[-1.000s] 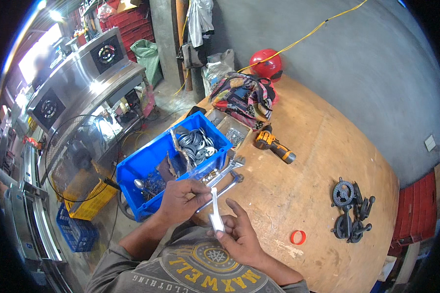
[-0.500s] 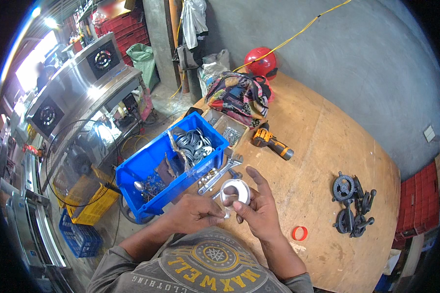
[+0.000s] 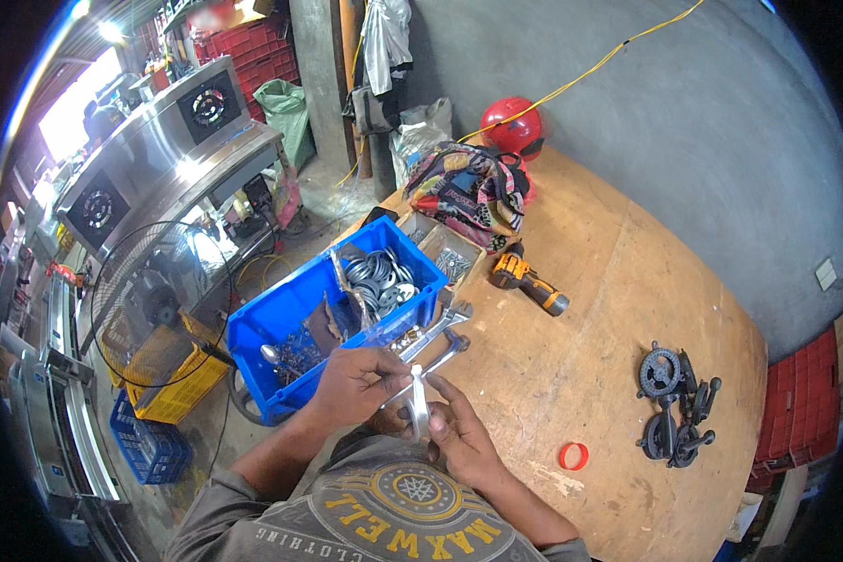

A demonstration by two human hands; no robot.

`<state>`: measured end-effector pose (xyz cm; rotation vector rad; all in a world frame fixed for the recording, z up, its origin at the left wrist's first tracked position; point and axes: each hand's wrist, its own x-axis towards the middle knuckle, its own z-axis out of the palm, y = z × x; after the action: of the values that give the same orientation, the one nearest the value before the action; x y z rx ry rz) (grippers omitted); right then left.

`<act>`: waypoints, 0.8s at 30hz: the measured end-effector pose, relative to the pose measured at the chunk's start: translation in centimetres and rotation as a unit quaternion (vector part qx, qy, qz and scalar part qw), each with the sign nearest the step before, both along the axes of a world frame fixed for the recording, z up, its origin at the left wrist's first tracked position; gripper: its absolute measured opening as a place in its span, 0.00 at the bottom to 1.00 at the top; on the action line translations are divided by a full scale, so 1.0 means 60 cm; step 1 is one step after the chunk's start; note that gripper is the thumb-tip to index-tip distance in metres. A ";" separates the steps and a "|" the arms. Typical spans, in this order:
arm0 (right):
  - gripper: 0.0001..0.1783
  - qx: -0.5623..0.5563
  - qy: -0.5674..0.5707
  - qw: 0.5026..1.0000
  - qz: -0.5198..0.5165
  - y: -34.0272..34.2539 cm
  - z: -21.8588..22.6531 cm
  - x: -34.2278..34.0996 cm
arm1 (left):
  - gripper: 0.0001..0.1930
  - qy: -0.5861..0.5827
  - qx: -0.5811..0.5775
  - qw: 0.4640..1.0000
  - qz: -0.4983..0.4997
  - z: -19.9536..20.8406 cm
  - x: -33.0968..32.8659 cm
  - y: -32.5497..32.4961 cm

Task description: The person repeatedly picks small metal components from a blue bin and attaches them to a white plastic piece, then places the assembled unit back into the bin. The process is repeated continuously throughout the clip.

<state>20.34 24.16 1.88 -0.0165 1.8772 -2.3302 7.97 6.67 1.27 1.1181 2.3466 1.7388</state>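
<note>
A roll of white thread seal tape (image 3: pixel 421 405) is held in front of my chest, now seen nearly edge-on. My right hand (image 3: pixel 461 438) grips it from the right, thumb against its side. My left hand (image 3: pixel 358 382) is closed in a pinch at the roll's upper left edge; what lies between its fingertips is hidden. Just beyond the hands lie an adjustable wrench (image 3: pixel 440 326) and another metal tool (image 3: pixel 454 347), beside a blue bin (image 3: pixel 253 328) holding metal rings (image 3: pixel 379 279) and small hardware.
An orange-and-black cordless drill (image 3: pixel 529 281) lies on the wooden table (image 3: pixel 618 309). Right of me are a red ring (image 3: pixel 573 456) and black cast burner parts (image 3: pixel 674 412). A patterned bag (image 3: pixel 468 192) and red helmet (image 3: pixel 512 126) sit at the back. A fan (image 3: pixel 164 304) stands left.
The tape roll has turned from showing its round face to nearly edge-on and moved down-left. My right hand has drawn in, its raised finger lowered; my left hand has moved up slightly.
</note>
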 end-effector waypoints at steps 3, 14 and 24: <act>0.37 0.016 0.014 1.000 -0.005 0.003 0.011 0.003 | 0.06 -0.030 -0.010 0.999 -0.031 -0.006 0.002 0.007; 0.36 -0.038 0.049 0.996 -0.059 0.049 0.039 -0.029 | 0.05 0.008 -0.107 0.984 -0.142 -0.001 0.028 0.013; 0.26 0.111 0.085 0.990 -0.009 0.031 -0.024 -0.049 | 0.06 -0.212 0.115 0.964 -0.115 -0.039 0.031 0.001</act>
<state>17.39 26.01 0.44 -0.1806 2.2157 -2.1789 9.85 6.75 -1.08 0.8831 1.7340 1.9608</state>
